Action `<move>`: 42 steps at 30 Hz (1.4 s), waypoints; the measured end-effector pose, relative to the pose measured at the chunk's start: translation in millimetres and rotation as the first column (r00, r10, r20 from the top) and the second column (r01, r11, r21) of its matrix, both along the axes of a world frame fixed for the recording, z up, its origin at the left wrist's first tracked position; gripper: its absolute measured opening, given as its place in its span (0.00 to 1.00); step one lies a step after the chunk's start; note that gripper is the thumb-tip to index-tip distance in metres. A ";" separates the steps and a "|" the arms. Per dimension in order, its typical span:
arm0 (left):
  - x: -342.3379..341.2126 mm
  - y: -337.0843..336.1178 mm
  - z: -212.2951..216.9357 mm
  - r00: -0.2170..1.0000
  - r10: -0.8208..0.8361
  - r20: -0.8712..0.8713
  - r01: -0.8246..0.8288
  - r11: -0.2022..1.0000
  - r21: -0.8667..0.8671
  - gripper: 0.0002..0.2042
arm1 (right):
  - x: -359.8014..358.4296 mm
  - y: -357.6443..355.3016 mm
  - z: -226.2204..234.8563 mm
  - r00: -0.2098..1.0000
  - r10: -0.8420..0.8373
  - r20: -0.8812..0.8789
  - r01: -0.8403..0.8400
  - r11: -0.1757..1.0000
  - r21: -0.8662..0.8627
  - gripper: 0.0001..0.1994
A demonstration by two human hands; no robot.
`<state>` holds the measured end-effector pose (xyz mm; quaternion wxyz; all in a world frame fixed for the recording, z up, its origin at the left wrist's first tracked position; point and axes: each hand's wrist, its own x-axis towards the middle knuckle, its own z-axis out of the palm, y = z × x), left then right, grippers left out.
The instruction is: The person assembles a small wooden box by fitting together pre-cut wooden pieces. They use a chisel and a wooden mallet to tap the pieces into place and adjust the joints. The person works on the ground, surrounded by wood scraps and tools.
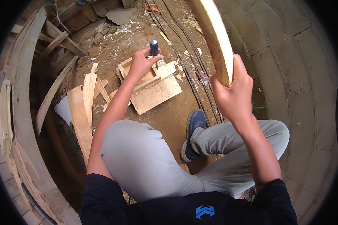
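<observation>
Here, the left hand (141, 63) is closing around a blue-handled tool (154, 48), its handle pointing up and away, over stacked wood offcuts (156, 88) on the dirt. Rightward, the right hand (233, 88) is gripping a long wooden slat (213, 37), angling up and away from the body.

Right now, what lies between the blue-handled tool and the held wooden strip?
In the head view, dark cables on dirt ground, between tool and strip.
</observation>
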<state>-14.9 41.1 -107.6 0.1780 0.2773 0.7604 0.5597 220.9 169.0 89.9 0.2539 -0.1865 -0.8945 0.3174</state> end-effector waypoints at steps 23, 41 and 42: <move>4.9 4.4 -5.5 0.991 -0.051 -0.125 0.045 0.998 -0.050 0.15 | 5.9 3.1 -45.0 0.797 -0.113 0.593 0.005 0.984 0.180 0.12; 12.0 14.5 2.5 0.998 0.032 -0.055 -0.033 0.999 -0.026 0.17 | 61.1 -9.3 -152.1 0.583 -0.055 0.811 0.056 0.998 0.028 0.12; 15.6 14.0 8.6 0.995 -0.047 -0.093 0.042 0.998 -0.055 0.17 | 62.9 -10.5 -155.3 0.587 -0.048 0.808 0.043 0.999 0.028 0.12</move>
